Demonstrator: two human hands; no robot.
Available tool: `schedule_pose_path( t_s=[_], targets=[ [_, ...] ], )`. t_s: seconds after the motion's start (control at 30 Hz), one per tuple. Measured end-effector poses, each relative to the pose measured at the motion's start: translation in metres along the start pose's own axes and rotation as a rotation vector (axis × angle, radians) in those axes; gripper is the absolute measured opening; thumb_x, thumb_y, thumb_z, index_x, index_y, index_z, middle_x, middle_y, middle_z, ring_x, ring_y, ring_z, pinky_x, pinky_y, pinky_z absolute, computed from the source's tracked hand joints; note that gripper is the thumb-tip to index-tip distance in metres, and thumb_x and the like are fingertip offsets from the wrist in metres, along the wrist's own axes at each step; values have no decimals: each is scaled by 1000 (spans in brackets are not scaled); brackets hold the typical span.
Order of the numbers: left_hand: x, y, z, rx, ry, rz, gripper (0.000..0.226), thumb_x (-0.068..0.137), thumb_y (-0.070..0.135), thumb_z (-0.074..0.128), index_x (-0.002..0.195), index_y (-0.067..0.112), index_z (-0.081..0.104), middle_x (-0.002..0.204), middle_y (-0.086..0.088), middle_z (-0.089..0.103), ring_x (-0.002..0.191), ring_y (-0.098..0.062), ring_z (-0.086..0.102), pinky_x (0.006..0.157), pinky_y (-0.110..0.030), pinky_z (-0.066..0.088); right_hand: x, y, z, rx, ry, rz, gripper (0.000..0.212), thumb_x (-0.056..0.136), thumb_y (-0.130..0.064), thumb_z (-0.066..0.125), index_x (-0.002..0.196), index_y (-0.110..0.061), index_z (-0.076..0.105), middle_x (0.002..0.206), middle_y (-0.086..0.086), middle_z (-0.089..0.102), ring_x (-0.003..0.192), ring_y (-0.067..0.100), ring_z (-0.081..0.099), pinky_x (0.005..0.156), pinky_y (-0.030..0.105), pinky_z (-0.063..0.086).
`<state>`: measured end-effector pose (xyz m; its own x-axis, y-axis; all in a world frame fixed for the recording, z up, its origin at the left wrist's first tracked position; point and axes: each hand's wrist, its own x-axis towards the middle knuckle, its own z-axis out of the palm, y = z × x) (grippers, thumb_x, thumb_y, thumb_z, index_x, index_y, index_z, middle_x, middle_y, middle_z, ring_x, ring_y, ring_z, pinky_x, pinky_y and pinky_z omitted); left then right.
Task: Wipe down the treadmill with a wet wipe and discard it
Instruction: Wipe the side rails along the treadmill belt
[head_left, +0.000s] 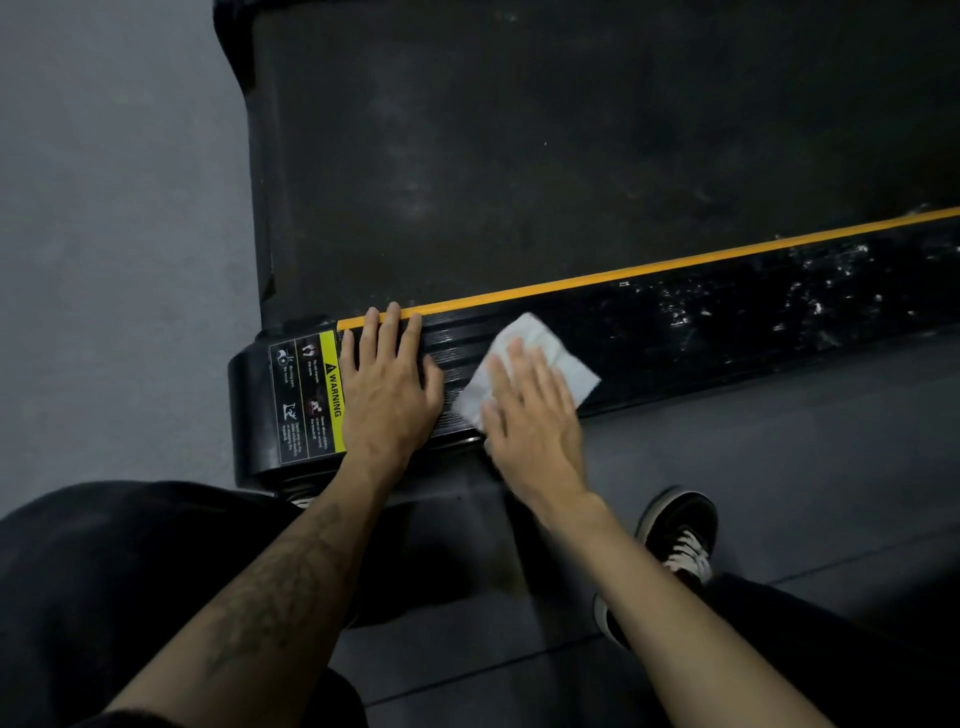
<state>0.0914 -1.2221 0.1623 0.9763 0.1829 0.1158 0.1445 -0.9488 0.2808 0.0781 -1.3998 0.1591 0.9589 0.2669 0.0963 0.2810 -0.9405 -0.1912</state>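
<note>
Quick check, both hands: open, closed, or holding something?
Left hand: open, flat on the treadmill side rail, holding nothing.
Right hand: open, straight fingers pressing the wet wipe onto the rail.

Gym: treadmill (571, 156) on dark rubber flooring (779, 467).
</note>
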Motion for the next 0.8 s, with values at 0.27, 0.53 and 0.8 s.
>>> schedule_pose_path(
  t_s=[0.27,0.53,0.8],
  targets=[
    [0,-1,-1,4,-7,3,62,100,42,30,154,14,44,164,-11,36,156,-29,22,128,-52,15,12,22,-8,-22,-10,205,65,103,-45,22,161,-17,32,170,7,20,158,26,15,128,48,12],
    [0,0,-2,4,-5,2,63,100,41,30,154,14,44,164,-11,36,156,-29,23,127,-52,15,3,38,-6,-15,-61,-141,56,105,-42,31,157,-23,42,167,2,30,155,21,25,125,43,18],
    [0,0,0,8,1,3,61,100,40,31,154,14,44,164,-11,36,156,-30,23,127,-53,16,-17,3,0,-23,-13,-84,60,107,-37,29,159,-8,33,168,8,26,156,26,22,127,43,18]
  ],
)
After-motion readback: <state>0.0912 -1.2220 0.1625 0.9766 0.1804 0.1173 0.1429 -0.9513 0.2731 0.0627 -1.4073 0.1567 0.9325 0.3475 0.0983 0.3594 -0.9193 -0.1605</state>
